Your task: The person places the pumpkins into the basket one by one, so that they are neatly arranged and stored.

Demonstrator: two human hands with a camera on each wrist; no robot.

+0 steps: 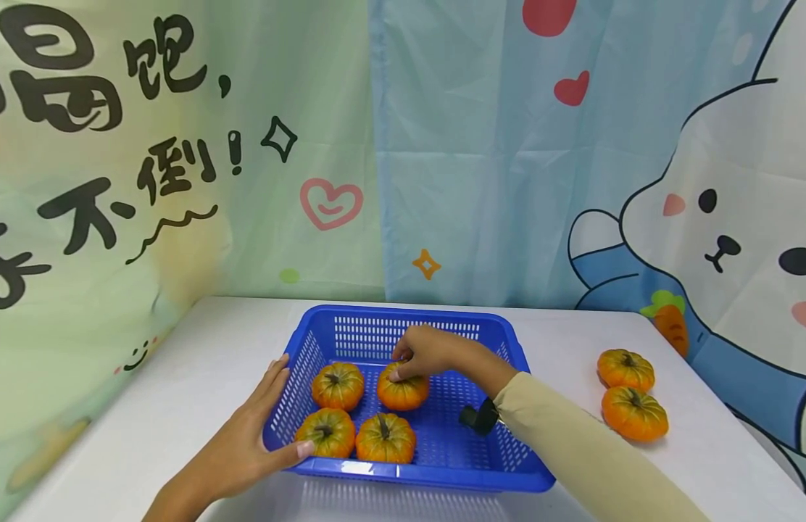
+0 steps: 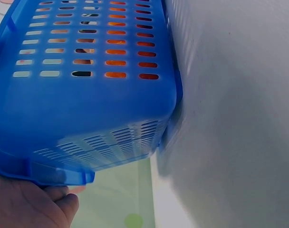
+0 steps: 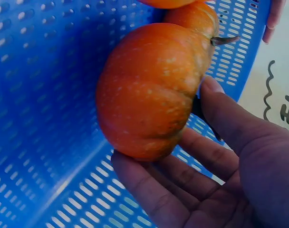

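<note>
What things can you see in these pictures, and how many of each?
Backdrop: one cloth or two, can't tell; green and blue, at the back
Table: 1, white, before the backdrop
Basket: 1, blue, on the table
Pumpkins inside: 4, orange with greenish tops, in the basket
Pumpkins outside: 2, same colours, right of the basket
Cartoon animal: 1, white and blue, printed at right
Carrot: 1, orange and green, printed beside it
Whole hearts: 2, red and pink, printed
Writing: several characters, black, printed at left
Black object: 1, at the right wrist
Sleeve: 1, beige, right arm
Left hand: 1, against the basket's left side
Right hand: 1, holding an inside pumpkin
</note>
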